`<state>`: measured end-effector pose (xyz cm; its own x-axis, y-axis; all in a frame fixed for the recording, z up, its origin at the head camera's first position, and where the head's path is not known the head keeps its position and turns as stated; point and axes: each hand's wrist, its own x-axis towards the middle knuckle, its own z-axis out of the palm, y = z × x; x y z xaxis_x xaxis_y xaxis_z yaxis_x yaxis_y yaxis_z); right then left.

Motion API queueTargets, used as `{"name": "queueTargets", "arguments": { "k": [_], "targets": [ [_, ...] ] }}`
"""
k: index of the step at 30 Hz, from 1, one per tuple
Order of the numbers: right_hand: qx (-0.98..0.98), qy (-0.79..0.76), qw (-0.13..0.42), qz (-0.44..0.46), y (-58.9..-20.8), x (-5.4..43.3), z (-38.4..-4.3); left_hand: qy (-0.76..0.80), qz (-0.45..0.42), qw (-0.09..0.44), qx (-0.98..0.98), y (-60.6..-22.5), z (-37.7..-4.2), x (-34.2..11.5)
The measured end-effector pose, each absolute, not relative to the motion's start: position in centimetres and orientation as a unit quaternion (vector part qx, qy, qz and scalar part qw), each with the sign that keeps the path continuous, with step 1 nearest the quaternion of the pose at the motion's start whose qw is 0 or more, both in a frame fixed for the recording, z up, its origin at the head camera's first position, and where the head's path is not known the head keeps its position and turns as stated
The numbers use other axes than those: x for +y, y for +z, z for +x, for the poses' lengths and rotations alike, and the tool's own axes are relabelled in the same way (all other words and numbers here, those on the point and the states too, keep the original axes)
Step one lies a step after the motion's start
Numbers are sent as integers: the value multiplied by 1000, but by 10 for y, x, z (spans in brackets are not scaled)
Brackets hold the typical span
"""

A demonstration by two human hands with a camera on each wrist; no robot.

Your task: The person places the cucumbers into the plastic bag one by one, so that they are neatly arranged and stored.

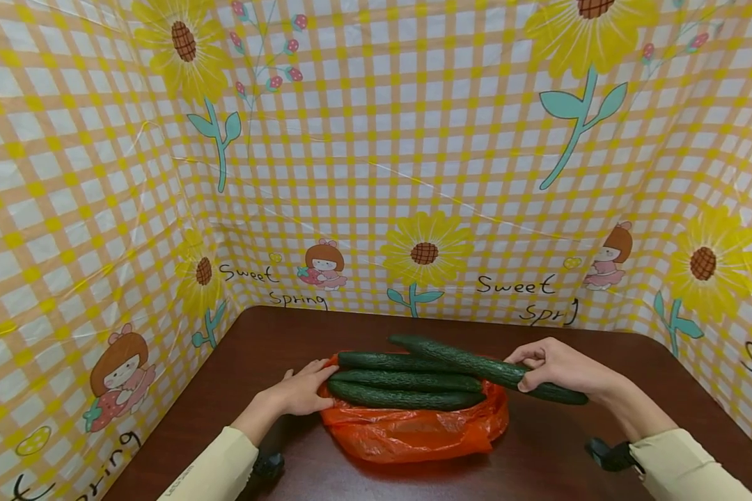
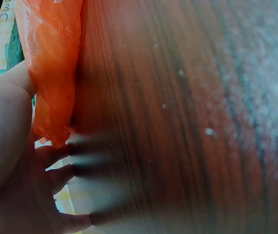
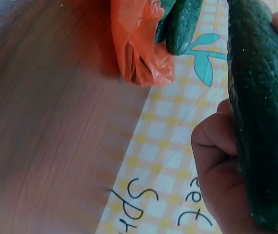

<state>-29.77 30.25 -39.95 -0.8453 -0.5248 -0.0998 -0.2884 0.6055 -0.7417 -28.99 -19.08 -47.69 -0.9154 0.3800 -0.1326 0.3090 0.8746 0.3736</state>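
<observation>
A dark green cucumber [image 1: 457,356] is pinched near its right end by my right hand [image 1: 567,365], thumb and fingers on opposite sides. It slants across the back right of an orange plastic bag [image 1: 407,435], its far end over the other cucumbers. Three more cucumbers [image 1: 407,381] lie side by side in the bag's open top. My left hand [image 1: 294,391] rests against the bag's left end. The left wrist view shows its fingers spread and fairly straight beside the bag [image 2: 53,68]. Large in the right wrist view is the gripped cucumber [image 3: 263,112].
Everything stands on a dark brown wooden table [image 1: 301,466]. A checked sheet [image 1: 363,174] with sunflowers and lettering rises behind the table and along both sides. Dark straps with small devices [image 1: 608,454] sit at the wrists.
</observation>
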Motion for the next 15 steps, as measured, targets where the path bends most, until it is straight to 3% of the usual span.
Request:
{"name": "queueTargets", "arguments": {
  "k": [15],
  "targets": [
    [866, -383, 183, -263, -407, 265, -318, 176, 174, 105, 963, -478, -292, -191]
  ]
}}
